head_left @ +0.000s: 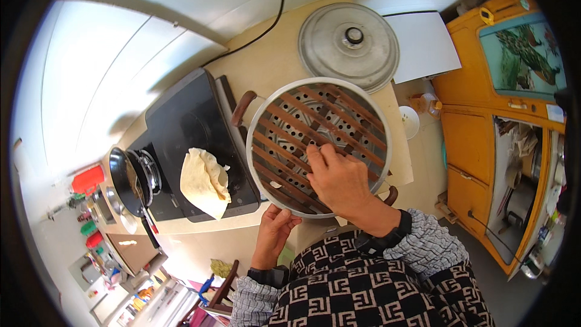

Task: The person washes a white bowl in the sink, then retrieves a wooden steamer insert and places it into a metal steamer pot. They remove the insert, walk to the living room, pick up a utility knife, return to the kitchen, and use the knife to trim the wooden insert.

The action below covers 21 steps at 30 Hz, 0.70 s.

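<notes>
A round metal steamer pot (384, 122) with brown side handles stands before me on the counter. Inside it, brown wooden slats (295, 122) cross above a metal plate full of holes. My right hand (339, 181) reaches over the near rim, its bent fingertips down on the slats near the middle; whether they pinch anything is hidden. At the near left rim, my left hand (275, 233) has its thumb and fingers drawn together, touching the rim; what is between them does not show. A small pale scrap (276, 184) lies on the slats near the left hand.
The domed lid (339, 48) rests behind the pot. A cream folded sheet, cloth or dough, (204, 183) lies on the black cooktop (187, 118) at left. Further left is a black frying pan (129, 180). A white bowl (409, 122) and yellow cabinet (466, 145) are at right.
</notes>
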Available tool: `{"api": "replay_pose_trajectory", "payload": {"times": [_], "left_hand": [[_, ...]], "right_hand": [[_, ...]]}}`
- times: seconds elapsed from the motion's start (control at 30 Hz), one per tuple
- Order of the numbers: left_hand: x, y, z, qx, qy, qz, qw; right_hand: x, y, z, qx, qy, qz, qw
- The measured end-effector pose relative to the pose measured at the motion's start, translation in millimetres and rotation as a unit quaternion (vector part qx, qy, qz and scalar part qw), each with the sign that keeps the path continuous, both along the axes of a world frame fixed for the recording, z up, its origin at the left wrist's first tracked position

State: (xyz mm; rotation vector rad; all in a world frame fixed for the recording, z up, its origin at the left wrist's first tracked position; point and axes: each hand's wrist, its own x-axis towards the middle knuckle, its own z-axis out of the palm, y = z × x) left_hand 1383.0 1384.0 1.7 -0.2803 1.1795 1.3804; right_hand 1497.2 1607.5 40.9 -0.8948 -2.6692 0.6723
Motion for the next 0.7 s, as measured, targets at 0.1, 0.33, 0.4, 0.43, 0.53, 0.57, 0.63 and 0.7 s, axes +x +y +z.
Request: {"api": "replay_pose_trajectory", "payload": {"times": [0.1,0.33,0.4,0.43,0.53,0.57,0.63,0.7], "left_hand": [[-3,1,-2,0.017,-0.015,-0.008,1.0],[-11,-1,-14,0.025,-0.019,-0.048,0.998],[-12,-3,-18,0.05,-0.029,-0.045,0.997],[-13,-3,-20,0.053,-0.032,-0.042,0.997],[-14,-4,-23,0.061,-0.041,-0.038,0.997],[-14,-3,-24,0.057,-0.034,-0.042,0.997],[-15,-3,-25,0.057,-0.022,-0.056,0.997],[-15,-3,-25,0.061,-0.024,-0.049,0.997]], "right_hand": [[-2,2,6,-0.008,-0.009,0.007,1.0],[-5,2,6,-0.003,-0.038,0.021,0.999],[-6,1,3,-0.013,-0.025,0.018,0.999],[-6,0,3,-0.009,-0.028,0.019,0.999],[-8,-1,3,-0.008,-0.04,0.017,0.999],[-8,-2,4,-0.024,-0.047,0.012,0.999],[-8,-3,4,-0.051,-0.06,0.002,0.997],[-9,-3,4,-0.007,-0.035,0.018,0.999]]}}
